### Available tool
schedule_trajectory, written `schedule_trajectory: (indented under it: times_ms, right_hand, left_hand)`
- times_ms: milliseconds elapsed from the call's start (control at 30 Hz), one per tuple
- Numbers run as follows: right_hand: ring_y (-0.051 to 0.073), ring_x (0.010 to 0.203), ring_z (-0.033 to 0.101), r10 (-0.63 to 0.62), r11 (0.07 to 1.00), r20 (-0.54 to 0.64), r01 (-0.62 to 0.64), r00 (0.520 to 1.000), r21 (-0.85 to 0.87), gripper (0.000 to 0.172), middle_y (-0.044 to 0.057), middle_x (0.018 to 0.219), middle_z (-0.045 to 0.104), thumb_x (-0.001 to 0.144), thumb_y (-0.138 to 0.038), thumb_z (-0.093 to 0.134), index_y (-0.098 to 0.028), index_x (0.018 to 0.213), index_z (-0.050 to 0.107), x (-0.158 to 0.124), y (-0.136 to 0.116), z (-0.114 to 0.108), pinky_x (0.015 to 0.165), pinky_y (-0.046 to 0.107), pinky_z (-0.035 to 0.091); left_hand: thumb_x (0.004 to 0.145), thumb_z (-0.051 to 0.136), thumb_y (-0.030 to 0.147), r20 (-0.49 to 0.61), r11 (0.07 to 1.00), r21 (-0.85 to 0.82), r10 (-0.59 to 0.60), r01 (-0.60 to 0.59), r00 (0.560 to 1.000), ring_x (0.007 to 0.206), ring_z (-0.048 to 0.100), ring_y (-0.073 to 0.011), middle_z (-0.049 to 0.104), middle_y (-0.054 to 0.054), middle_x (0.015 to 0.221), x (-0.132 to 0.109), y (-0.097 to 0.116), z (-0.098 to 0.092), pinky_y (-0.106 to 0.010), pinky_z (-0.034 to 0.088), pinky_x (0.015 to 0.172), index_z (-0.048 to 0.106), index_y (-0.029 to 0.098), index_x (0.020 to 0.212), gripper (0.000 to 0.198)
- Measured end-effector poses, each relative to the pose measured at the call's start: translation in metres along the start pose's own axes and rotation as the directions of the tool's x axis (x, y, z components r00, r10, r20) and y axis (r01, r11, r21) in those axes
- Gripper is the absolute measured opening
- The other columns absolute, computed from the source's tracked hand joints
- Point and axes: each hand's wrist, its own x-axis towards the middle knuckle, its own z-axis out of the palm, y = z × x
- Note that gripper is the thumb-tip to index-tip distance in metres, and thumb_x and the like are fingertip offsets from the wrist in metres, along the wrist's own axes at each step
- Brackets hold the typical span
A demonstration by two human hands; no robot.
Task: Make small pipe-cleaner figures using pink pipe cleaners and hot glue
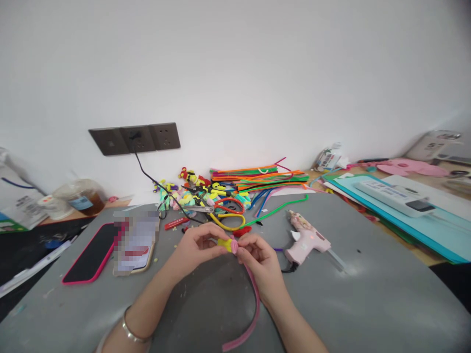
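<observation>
Near the middle of the grey mat, my left hand pinches a small yellow fuzzy piece between thumb and fingers. My right hand is closed on a pink pipe cleaner, whose coiled end presses against the yellow piece. The pipe cleaner's long tail curves down toward the near edge. Just behind my hands lie scissors with red and yellow handles and a green pipe cleaner. To the right of my right hand rests a pink glue gun with a clear stick in its back.
Bundled pipe cleaners and several small fuzzy figures lie along the wall. Two phones are on the left. A black cord runs from the wall socket. Blue folders carry a white device on the right.
</observation>
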Motion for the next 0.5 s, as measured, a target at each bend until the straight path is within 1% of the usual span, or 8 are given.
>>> schedule_trajectory:
  times_ms: [167, 267, 500]
  right_hand:
    - [0.011, 0.053, 0.050, 0.000, 1.000, -0.011, 0.000, 1.000, -0.022, 0.034, -0.001, 0.064, 0.062, 0.069, -0.049, 0.085, -0.019, 0.073, 0.067, -0.0010, -0.0010, 0.0005, 0.048, 0.022, 0.042]
    - [0.012, 0.052, 0.050, -0.011, 0.999, -0.016, 0.010, 1.000, -0.049, 0.034, 0.000, 0.063, 0.062, 0.071, -0.048, 0.083, -0.019, 0.074, 0.067, -0.0015, -0.0003, -0.0001, 0.049, 0.023, 0.042]
    - [0.012, 0.052, 0.050, -0.065, 0.997, -0.018, 0.064, 0.998, -0.052, 0.030, -0.001, 0.063, 0.060, 0.074, -0.046, 0.082, -0.020, 0.074, 0.066, -0.0027, 0.0015, -0.0001, 0.048, 0.023, 0.040]
  left_hand:
    - [0.077, 0.082, 0.029, 0.007, 0.998, 0.035, 0.055, -0.055, 0.998, 0.087, 0.066, -0.0190, 0.071, -0.008, 0.091, -0.0010, -0.0034, -0.0003, -0.027, 0.053, 0.073, 0.077, 0.018, 0.083, 0.014]
    - [0.076, 0.082, 0.028, -0.007, 0.996, 0.050, 0.074, -0.074, 0.997, 0.086, 0.066, -0.0188, 0.070, -0.008, 0.091, -0.0014, -0.0050, 0.0007, -0.027, 0.053, 0.072, 0.076, 0.017, 0.082, 0.013]
    - [0.077, 0.081, 0.024, -0.013, 0.990, 0.086, 0.110, -0.109, 0.994, 0.085, 0.066, -0.0176, 0.068, -0.007, 0.091, -0.0019, -0.0072, 0.0018, -0.027, 0.054, 0.075, 0.076, 0.018, 0.078, 0.008]
